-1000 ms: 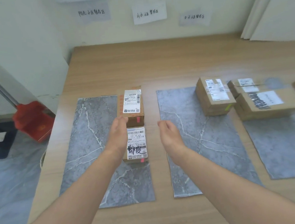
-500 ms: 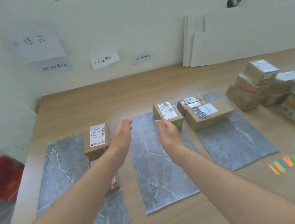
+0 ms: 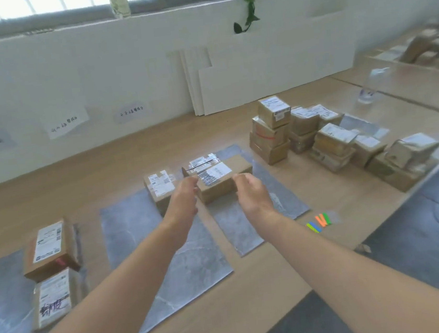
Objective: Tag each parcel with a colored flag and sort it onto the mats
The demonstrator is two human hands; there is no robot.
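Parcels – untagged pile stacked unevenly, right of centre on counter; sorted ones sit on grey mats: two at lower left, one mid-frame, long one just behind hands. Risk: pulling low box from pile likely topples top box. Right forearm swinging toward pile could brush flag strips, loose near counter edge, onto floor. Wrong mat possible too, wall labels blurred. Pose – left hand and right hand hover mid-frame, palms facing, fingers loosely curled, holding nothing.
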